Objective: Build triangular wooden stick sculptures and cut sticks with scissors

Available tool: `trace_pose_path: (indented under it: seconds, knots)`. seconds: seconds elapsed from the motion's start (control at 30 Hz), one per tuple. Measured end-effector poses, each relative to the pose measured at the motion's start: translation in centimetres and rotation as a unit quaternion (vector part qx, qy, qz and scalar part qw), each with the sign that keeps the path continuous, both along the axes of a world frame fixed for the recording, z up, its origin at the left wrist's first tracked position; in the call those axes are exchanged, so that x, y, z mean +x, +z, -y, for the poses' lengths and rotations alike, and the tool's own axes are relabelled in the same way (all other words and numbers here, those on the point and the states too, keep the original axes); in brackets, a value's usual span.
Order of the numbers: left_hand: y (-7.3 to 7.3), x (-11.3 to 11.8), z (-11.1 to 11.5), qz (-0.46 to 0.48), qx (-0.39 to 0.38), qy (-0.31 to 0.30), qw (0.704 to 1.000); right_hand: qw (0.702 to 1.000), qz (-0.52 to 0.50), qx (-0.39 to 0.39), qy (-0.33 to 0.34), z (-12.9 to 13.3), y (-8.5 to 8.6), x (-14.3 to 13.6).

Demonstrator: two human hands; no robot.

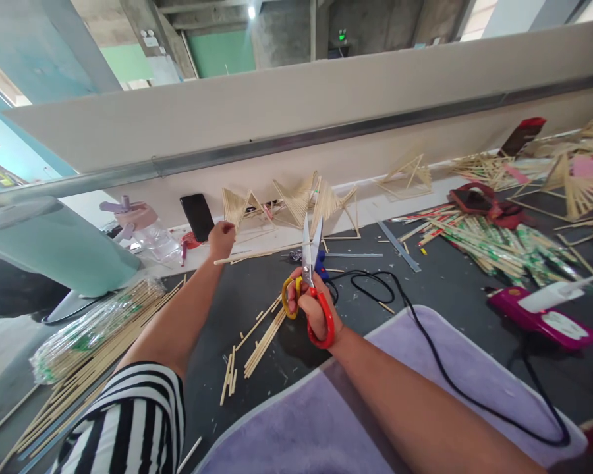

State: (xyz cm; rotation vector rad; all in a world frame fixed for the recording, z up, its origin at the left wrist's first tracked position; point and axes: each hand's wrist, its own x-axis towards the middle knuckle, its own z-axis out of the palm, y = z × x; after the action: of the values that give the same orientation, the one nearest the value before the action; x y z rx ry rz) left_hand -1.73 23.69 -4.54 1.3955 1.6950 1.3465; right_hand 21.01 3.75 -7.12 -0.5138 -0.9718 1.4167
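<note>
My right hand (pixel 316 309) is closed round the scissors (pixel 323 297), with fingers and thumb through the red and yellow handles. The metal blades point away from me and stand a little apart. Farther forward, my left hand (pixel 222 238) is curled closed beside the lower corner of a black phone (pixel 196 217) leaning on the wall; whatever is in its fingers, if anything, is hidden. Right of that hand stand models made of thin wooden sticks (pixel 294 204). A blue glue gun (pixel 321 263) lies partly behind the scissors. Cut sticks (pixel 265 342) lie on the dark table below.
Bundled sticks (pixel 103 329), a clear bottle (pixel 153 230) and a teal bin (pixel 64 243) are at left. A purple mat (pixel 286 428) covers the near side. At right are a magenta power strip (pixel 543 319), a black cable (pixel 432 345), wrapped chopsticks (pixel 494 247) and a metal ruler (pixel 399 245).
</note>
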Motion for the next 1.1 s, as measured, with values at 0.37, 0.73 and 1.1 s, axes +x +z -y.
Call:
trace_pose_path:
  seconds: [0.37, 0.73, 1.1]
  knots:
    - [1.3, 11.0, -3.6, -0.009, -0.052, -0.295, 0.954, 1.0, -0.023, 0.001, 0.004, -0.5, -0.9, -0.1]
    - [0.3, 14.4, -8.7, 0.099, -0.085, -0.295, 0.946, 1.0, -0.027, -0.013, -0.005, -0.6, -0.4, 0.0]
    - [0.8, 13.7, -6.8, 0.019, -0.041, -0.235, 0.971, 1.0, -0.011, -0.006, -0.008, -0.6, -0.6, 0.0]
